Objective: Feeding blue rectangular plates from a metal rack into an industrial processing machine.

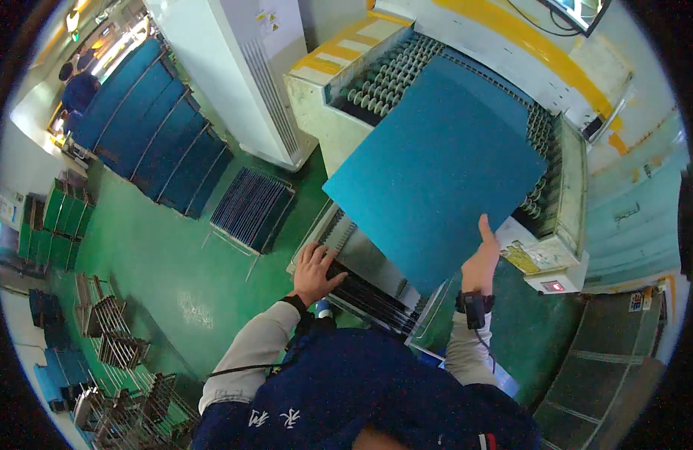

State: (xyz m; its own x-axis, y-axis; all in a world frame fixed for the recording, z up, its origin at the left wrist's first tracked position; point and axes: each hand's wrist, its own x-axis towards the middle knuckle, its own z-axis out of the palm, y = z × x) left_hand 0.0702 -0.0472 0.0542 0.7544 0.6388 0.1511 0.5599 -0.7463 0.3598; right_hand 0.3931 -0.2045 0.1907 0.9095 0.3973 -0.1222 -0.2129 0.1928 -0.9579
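My right hand (481,261) grips the near right edge of a large flat blue panel (436,165), thumb on top and the other fingers hidden beneath. The panel is tilted and spans from the hand to the roller bed (376,94) of a machine. Behind it, a second blue sheet (496,94) lies partly covered on the rollers. My left hand (314,274) has its fingers spread over the left side of a slotted rack (339,232) in front of me, holding no panel. Several dark thin panels (372,289) stand in that rack.
A tall white cabinet (237,75) stands left of the machine. Beyond it are a small rack of panels (252,210) and long racks of blue panels (151,127). Metal racks (121,337) sit at lower left. A control box (556,283) juts out right; a mesh rack (605,360) stands below.
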